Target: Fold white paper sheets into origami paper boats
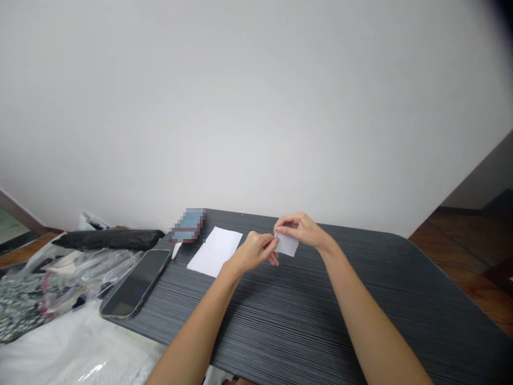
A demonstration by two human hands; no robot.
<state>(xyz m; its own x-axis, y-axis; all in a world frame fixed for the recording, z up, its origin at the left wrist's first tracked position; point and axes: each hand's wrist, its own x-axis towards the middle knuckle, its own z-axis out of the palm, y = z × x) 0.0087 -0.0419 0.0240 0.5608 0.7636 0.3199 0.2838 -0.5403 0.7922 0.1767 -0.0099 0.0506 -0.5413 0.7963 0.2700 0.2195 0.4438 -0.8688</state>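
Observation:
A small white piece of paper (287, 245) is held up above the dark table between my two hands. My right hand (300, 226) pinches its upper edge between thumb and fingers. At the paper's left corner, my left hand (256, 249) has thumb and index finger pressed together, meeting the right fingertips; the other left fingers curl below. Left of my left hand, a larger white sheet or stack of paper (216, 250) lies flat on the table, its near right corner hidden by my wrist.
The dark wood-grain table (304, 315) stands against a pale wall (256, 107). A phone (138, 283) lies at its left edge. Beyond it are a blurred-out blue and red item (188, 224) and a slim white object (176, 250). Plastic bags (92, 272) and a black bundle (108, 239) crowd the left.

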